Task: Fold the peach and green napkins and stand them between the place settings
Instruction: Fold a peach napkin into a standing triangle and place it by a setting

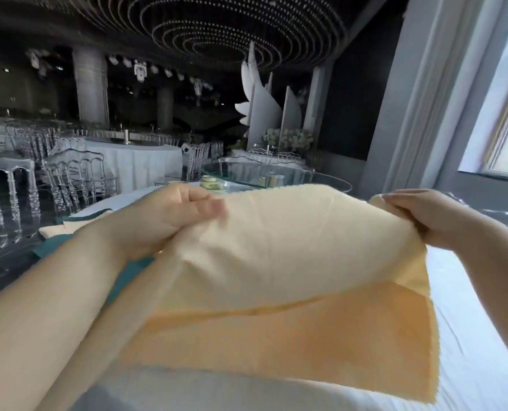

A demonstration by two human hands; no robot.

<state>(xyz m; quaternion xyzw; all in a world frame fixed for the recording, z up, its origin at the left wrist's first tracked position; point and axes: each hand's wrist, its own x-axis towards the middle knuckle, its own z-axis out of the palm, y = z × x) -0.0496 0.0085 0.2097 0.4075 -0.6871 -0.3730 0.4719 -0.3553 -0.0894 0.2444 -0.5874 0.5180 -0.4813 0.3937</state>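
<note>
Here: peach napkin point(291, 247) folded over, edges frayed; left hand point(164, 221), right hand point(433, 215) fingers pinch upper edge.

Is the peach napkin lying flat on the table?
No, the left hand and the right hand grip the peach napkin by its upper edge and hold it up.

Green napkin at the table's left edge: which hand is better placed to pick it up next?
Left, probably. The green napkin lies at the left, just below the left hand, while the right hand grips the opposite corner of the peach napkin, well across from it. Both hands are occupied now.
</note>
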